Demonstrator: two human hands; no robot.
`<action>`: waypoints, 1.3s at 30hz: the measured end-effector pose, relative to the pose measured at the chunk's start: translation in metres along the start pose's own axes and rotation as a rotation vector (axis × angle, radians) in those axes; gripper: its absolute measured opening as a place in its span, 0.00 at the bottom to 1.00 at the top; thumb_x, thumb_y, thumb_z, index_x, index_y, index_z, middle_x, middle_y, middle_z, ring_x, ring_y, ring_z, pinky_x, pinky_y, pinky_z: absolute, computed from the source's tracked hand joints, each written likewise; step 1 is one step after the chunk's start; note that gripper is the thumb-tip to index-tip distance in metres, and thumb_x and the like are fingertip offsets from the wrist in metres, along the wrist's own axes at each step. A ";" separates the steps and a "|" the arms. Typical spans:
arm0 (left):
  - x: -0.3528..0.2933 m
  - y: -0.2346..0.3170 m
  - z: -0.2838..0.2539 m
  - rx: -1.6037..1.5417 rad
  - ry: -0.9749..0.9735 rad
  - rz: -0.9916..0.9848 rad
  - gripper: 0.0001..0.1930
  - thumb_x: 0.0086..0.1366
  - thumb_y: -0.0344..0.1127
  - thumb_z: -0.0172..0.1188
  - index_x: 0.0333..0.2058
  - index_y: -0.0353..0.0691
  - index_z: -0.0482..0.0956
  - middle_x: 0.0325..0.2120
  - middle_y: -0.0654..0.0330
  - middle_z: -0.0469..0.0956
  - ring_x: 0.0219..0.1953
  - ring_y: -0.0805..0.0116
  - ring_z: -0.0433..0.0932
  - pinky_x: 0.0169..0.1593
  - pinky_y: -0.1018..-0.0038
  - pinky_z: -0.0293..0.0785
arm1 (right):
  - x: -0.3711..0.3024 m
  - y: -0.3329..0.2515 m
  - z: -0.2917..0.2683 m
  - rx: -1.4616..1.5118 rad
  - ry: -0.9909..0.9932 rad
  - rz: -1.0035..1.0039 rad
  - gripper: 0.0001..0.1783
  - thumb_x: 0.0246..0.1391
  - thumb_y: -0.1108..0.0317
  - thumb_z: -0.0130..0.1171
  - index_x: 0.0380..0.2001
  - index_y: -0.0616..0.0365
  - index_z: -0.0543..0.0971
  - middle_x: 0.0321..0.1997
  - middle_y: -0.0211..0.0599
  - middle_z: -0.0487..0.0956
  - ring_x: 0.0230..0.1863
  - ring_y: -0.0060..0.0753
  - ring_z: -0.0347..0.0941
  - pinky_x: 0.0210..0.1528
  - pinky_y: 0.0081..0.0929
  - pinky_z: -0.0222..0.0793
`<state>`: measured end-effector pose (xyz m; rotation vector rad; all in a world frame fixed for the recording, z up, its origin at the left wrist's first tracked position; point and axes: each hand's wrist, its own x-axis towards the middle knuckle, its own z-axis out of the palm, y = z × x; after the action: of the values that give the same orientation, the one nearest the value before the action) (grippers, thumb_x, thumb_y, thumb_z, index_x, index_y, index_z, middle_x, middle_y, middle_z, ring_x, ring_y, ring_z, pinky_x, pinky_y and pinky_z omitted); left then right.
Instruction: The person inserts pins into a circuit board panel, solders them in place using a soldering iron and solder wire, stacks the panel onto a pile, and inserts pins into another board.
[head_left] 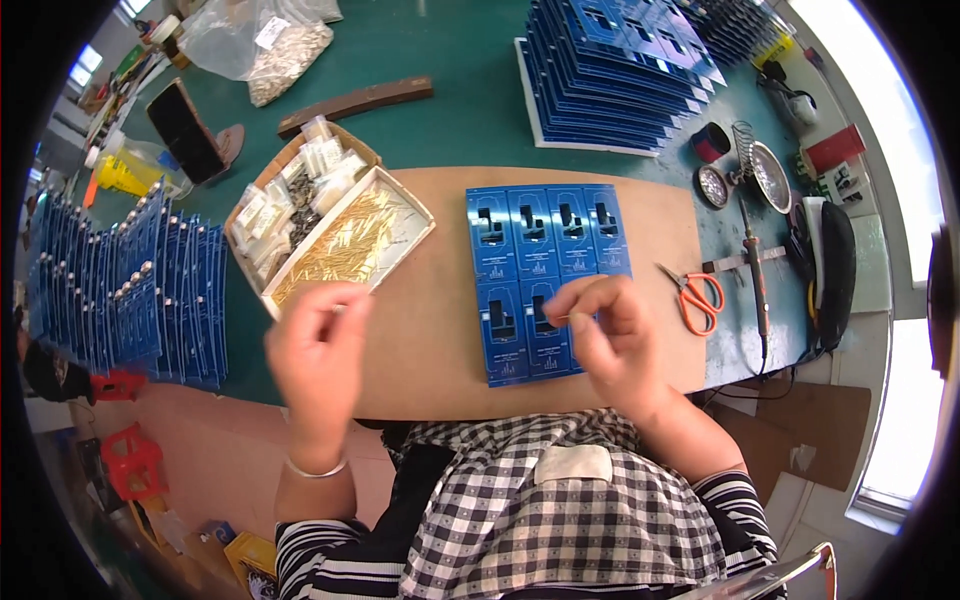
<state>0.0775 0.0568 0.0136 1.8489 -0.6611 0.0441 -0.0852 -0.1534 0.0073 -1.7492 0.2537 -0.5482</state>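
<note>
My left hand (pixel 325 350) is raised beside the near corner of a white cardboard tray (pixel 408 200) that holds many thin golden pins (pixel 345 240). Its thumb and fingertips are pinched together, and what lies between them is too small to make out. Over the right part of a blue circuit board panel (pixel 505 265), my right hand (pixel 615 340) pinches a thin golden pin (pixel 561 317) between thumb and forefinger. The panel lies flat on a brown board (pixel 430 350), with dark cut-outs in two rows.
Orange-handled scissors (pixel 703 305) and a soldering iron (pixel 757 280) lie to the right. Stacked blue panels (pixel 610 80) rise at the back; more panels (pixel 130 290) stand upright at left. A phone (pixel 185 130) leans behind a box of small bags (pixel 320 155). A wooden bar (pixel 360 103) lies beyond.
</note>
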 end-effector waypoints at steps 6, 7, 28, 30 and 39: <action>0.018 -0.046 -0.028 0.409 -0.094 -0.090 0.10 0.61 0.24 0.61 0.42 0.35 0.80 0.34 0.57 0.81 0.32 0.67 0.81 0.33 0.77 0.76 | 0.000 -0.008 -0.026 -0.414 -0.104 0.091 0.06 0.54 0.80 0.55 0.35 0.60 0.72 0.32 0.40 0.74 0.33 0.39 0.74 0.36 0.30 0.70; 0.015 -0.048 -0.026 0.425 -0.056 -0.032 0.10 0.61 0.24 0.61 0.42 0.36 0.80 0.34 0.57 0.81 0.32 0.66 0.80 0.32 0.77 0.75 | 0.001 -0.009 -0.024 -0.417 -0.107 0.101 0.06 0.54 0.80 0.55 0.35 0.60 0.72 0.32 0.40 0.74 0.33 0.39 0.74 0.36 0.30 0.70; -0.032 -0.012 0.036 0.174 -0.465 0.227 0.18 0.52 0.30 0.69 0.44 0.41 0.81 0.30 0.58 0.77 0.29 0.59 0.78 0.31 0.68 0.74 | 0.008 -0.008 -0.023 -0.663 -0.314 -0.040 0.24 0.42 0.83 0.63 0.47 0.60 0.74 0.31 0.32 0.76 0.38 0.36 0.72 0.42 0.31 0.69; -0.031 -0.011 0.038 0.180 -0.472 0.242 0.19 0.52 0.31 0.69 0.44 0.42 0.81 0.29 0.59 0.77 0.29 0.60 0.77 0.31 0.67 0.74 | 0.007 -0.006 -0.022 -0.678 -0.319 -0.071 0.24 0.43 0.82 0.62 0.47 0.61 0.74 0.31 0.32 0.76 0.37 0.36 0.71 0.42 0.31 0.69; -0.031 -0.010 0.038 0.208 -0.468 0.282 0.19 0.51 0.31 0.69 0.44 0.42 0.81 0.30 0.60 0.77 0.29 0.61 0.77 0.32 0.67 0.73 | 0.007 -0.002 -0.017 -0.745 -0.282 -0.139 0.21 0.43 0.78 0.59 0.45 0.56 0.76 0.27 0.26 0.74 0.36 0.33 0.70 0.44 0.33 0.63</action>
<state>0.0452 0.0382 -0.0203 1.9678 -1.2816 -0.1447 -0.0875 -0.1705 0.0134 -2.5544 0.1421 -0.3081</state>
